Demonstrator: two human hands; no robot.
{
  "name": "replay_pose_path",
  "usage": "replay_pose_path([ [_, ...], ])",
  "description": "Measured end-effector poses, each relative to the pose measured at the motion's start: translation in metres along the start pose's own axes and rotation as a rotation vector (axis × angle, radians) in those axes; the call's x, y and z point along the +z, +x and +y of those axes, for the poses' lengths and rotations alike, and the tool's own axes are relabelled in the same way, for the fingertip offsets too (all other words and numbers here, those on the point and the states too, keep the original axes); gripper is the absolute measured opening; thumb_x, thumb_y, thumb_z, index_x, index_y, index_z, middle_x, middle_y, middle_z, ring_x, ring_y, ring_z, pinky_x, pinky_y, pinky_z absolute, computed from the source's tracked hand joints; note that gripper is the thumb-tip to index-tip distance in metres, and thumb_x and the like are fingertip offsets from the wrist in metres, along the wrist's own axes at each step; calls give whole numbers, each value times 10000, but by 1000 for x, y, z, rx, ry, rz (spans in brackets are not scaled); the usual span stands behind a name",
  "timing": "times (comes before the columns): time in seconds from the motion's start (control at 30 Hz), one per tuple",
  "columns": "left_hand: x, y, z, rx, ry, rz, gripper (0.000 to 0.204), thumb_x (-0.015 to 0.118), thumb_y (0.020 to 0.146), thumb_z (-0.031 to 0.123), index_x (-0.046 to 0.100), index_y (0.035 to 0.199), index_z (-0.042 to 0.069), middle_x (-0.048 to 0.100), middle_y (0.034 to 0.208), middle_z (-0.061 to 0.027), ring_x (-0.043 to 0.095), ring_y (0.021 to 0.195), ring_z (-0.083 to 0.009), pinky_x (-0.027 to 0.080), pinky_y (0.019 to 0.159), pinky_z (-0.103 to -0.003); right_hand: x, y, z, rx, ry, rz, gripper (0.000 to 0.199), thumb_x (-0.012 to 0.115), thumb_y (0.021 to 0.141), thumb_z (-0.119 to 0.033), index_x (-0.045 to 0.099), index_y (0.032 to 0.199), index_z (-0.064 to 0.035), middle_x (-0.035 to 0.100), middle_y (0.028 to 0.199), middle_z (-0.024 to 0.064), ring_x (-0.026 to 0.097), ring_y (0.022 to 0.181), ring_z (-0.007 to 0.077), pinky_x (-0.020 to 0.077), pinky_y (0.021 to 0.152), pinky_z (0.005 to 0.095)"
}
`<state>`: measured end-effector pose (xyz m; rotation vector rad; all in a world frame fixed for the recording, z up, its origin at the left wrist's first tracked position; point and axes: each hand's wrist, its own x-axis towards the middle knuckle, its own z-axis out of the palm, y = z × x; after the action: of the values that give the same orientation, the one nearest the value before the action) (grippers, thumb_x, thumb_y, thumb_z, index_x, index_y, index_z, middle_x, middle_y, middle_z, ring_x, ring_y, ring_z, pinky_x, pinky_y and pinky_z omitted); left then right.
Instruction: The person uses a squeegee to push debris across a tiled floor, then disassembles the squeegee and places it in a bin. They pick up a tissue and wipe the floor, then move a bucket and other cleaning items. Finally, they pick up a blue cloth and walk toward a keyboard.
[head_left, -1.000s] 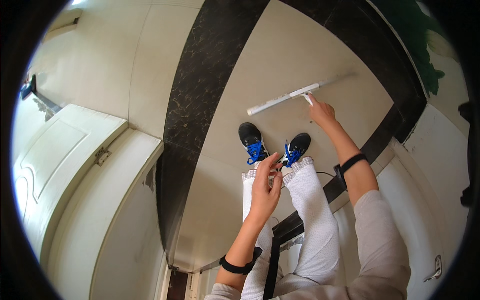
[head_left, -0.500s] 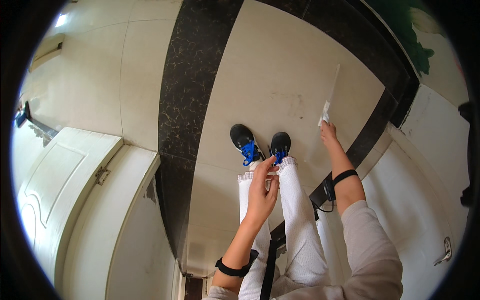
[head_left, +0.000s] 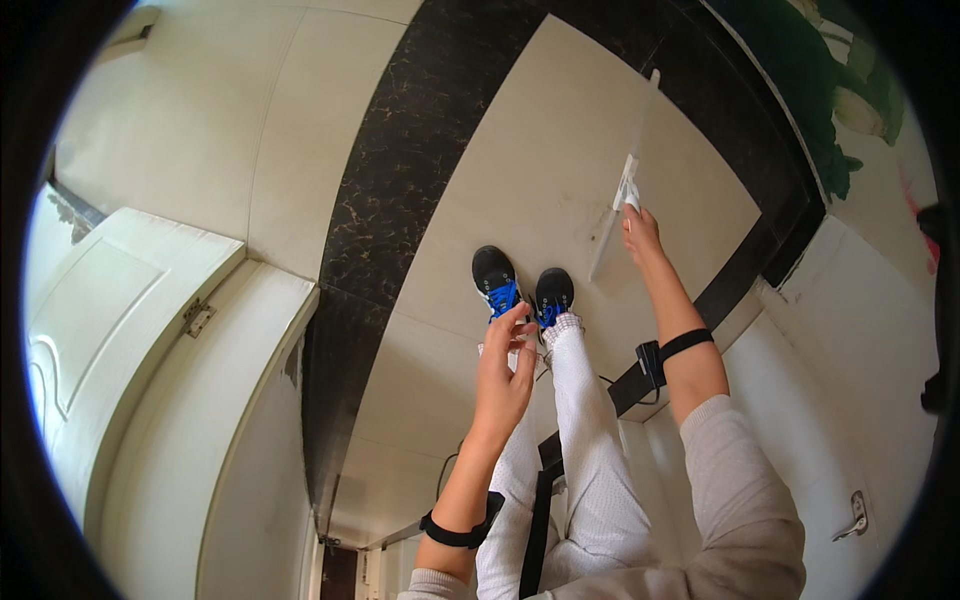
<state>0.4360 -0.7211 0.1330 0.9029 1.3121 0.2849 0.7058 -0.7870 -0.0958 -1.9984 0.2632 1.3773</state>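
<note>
My right hand (head_left: 641, 232) is closed round the handle of a white squeegee (head_left: 627, 185). The long, thin, pale blade of the squeegee stretches out over the pale floor tile (head_left: 560, 130), in front of my right shoe. Whether the blade touches the floor I cannot tell. My left hand (head_left: 505, 375) hangs over my legs, just behind the shoes (head_left: 494, 272), with nothing in it. Its fingers are a little bent and apart. Both forearms wear black straps, and a small black device with a cable sits at the right one.
Dark marbled stone bands (head_left: 400, 150) border the pale tile on the left, far and right sides. A white panelled door (head_left: 105, 310) stands at the left beside its frame. Another white door with a metal handle (head_left: 853, 518) is close at my right. Faint dark marks lie on the tile.
The squeegee has swung so its blade now shows at full length, and my right hand has moved slightly left and farther out. My left hand has shifted a little left. The view has turned.
</note>
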Motion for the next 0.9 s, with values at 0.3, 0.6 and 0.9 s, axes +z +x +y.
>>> replay_pose_path([
  [0.3, -9, -32, 17, 85, -56, 100, 380, 481, 826, -26, 447, 1200, 27, 490, 1149, -116, 553, 977, -185, 449, 786, -277, -66, -61, 38, -104, -296, 107, 166, 532, 858, -255, 466, 810, -111, 393, 550, -38, 321, 362, 56, 232, 315, 226],
  [0.6, -5, -73, 2, 56, -17, 135, 407, 484, 826, -22, 430, 1225, 39, 469, 1164, -99, 536, 1002, -181, 441, 806, -277, -83, -21, 50, -195, -658, 234, 250, 544, 840, -240, 505, 1014, -65, 497, 691, 41, 425, 444, 122, 355, 388, 290],
  [0.9, -13, -62, -95, -22, 89, 51, 420, 491, 827, -6, 424, 1235, 70, 468, 1156, -108, 545, 991, -192, 479, 632, -254, -79, 70, 89, -312, -844, 343, 510, 485, 828, -307, 406, 1269, -63, 505, 1201, 192, 492, 1097, 329, 394, 910, 367],
])
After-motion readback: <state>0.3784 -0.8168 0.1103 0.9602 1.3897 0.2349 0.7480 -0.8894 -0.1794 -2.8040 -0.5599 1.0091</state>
